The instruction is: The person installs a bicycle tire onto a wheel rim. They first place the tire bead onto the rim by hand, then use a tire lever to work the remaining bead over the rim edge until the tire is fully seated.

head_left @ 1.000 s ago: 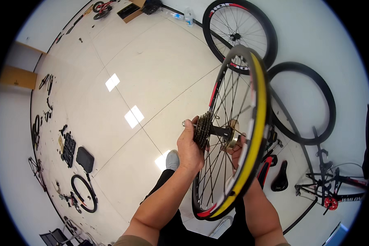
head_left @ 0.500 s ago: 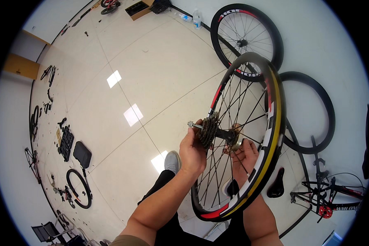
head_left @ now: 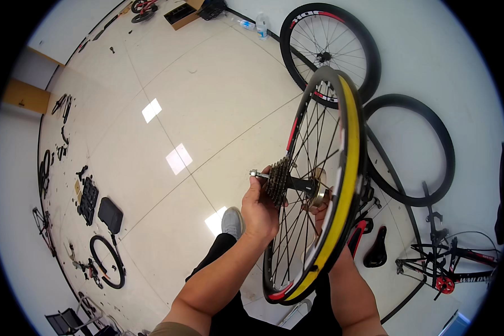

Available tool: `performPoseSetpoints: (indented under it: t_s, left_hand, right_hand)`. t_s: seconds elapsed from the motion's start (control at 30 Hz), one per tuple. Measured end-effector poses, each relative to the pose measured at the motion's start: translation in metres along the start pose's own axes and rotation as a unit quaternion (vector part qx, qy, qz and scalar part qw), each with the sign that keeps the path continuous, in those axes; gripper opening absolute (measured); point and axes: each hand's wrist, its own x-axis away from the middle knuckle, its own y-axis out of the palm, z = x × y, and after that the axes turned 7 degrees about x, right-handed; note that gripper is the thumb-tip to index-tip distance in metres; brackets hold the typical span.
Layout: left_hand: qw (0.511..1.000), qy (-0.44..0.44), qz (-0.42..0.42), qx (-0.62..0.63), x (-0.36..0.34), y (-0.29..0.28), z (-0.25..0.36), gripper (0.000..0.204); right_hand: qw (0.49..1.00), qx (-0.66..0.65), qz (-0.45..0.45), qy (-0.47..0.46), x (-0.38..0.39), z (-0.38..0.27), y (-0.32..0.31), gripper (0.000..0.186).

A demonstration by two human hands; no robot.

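A bicycle wheel without a tyre (head_left: 350, 168) is held up in front of me, tilted, with the yellow strip inside its rim facing me. My left hand (head_left: 261, 213) grips the hub end by the cassette (head_left: 278, 180), with the thumb near the silver axle end (head_left: 256, 173). On the hub's other side, my right hand (head_left: 320, 214) is at the brass-and-silver hub end (head_left: 319, 195). Its fingers are partly hidden behind the rim and spokes.
Against the right wall lean a wheel with a tyre (head_left: 372, 56), a loose black tyre (head_left: 447, 140) and a bike frame (head_left: 459, 263). A black saddle (head_left: 376, 249) lies nearby. Tool cases (head_left: 111, 215) and bike parts lie at the left. Bottles (head_left: 261, 27) stand at the back.
The wheel has turned so that more of the yellow strip faces me. More of my right hand is now behind the rim. My left hand keeps its hold at the cassette.
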Motion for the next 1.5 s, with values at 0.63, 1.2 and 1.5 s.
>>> performPoseSetpoints:
  t_s: [0.63, 1.2, 1.5]
  left_hand:
    - [0.999, 0.001, -0.043, -0.006, 0.006, 0.009, 0.002, 0.058]
    - [1.0, -0.001, -0.025, -0.015, 0.005, 0.011, 0.001, 0.058]
    - [0.998, -0.039, -0.043, -0.02, -0.009, -0.015, 0.01, 0.053]
  right_hand:
    - [1.0, 0.007, -0.023, -0.007, -0.005, 0.008, -0.015, 0.036]
    - [0.999, 0.013, -0.029, 0.028, -0.011, 0.01, -0.025, 0.036]
    - [0.998, 0.052, 0.021, 0.019, 0.012, -0.015, 0.034, 0.02]
